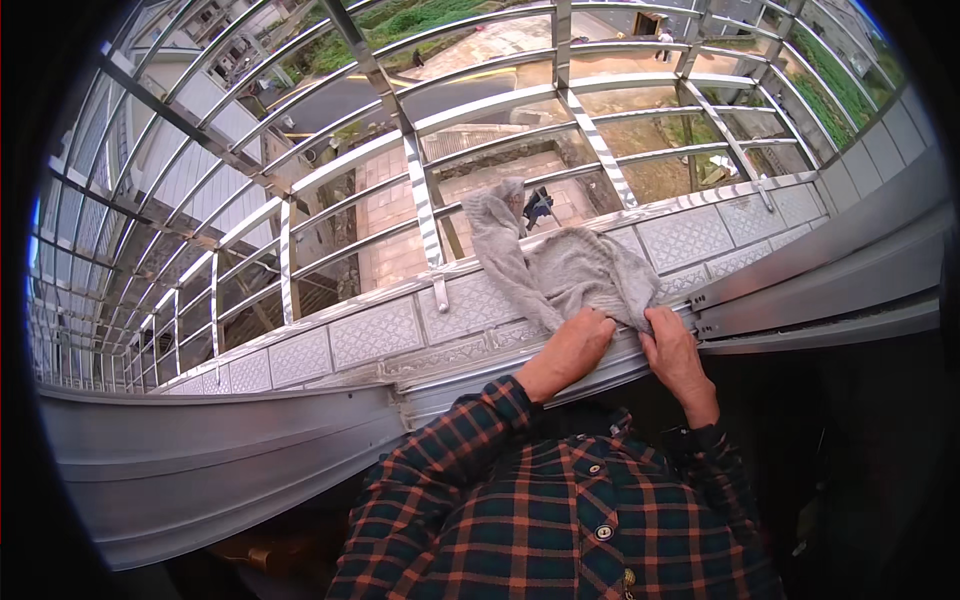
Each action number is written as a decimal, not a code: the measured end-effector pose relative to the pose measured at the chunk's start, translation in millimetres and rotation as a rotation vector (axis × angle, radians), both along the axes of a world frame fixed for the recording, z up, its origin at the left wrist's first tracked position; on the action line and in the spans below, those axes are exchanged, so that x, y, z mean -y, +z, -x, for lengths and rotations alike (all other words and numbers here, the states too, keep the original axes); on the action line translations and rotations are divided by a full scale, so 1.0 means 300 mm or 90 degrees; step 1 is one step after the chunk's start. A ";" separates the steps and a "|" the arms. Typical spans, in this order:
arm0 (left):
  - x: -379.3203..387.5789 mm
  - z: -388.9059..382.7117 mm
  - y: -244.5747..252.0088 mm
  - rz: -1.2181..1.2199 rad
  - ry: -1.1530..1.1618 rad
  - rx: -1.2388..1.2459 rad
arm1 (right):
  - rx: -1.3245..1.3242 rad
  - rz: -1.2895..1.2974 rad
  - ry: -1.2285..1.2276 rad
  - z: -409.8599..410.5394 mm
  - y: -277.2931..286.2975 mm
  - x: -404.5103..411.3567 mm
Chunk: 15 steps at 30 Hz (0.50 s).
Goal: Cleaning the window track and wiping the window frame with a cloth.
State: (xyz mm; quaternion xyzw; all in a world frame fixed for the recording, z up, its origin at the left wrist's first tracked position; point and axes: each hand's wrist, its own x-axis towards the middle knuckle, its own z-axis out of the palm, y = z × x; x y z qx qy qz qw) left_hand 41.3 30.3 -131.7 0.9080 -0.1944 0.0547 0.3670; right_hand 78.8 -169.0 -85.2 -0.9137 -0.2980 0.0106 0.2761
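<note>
A grey-beige cloth (577, 266) lies crumpled across the patterned tile ledge (375, 332) outside a sliding window. One end of it rises against the metal window bars. My left hand (576, 346) grips the cloth's near edge, above the aluminium window track (465, 384). To its right, my right hand (675, 352) pinches the cloth's right corner close to the window frame. The fingertips of both hands are partly hidden in the fabric folds. A short stretch of the track under the cloth is covered.
A stainless-steel security cage (424, 195) encloses the ledge. Aluminium sash frames stand at the left (225, 442) and right (825, 277) of the opening. Far below are a paved yard (382, 225), a road (330, 105) and a distant person (664, 45).
</note>
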 end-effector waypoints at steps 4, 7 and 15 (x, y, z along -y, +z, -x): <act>-0.157 0.026 0.058 -0.089 0.050 -0.083 | -0.012 -0.022 0.011 -0.030 -0.005 -0.037; -0.258 0.028 0.122 -0.200 0.167 -0.177 | -0.236 -0.154 -0.101 -0.093 -0.001 -0.076; -0.396 -0.012 0.292 0.251 0.532 0.028 | -0.161 -0.318 -0.152 -0.154 0.050 -0.126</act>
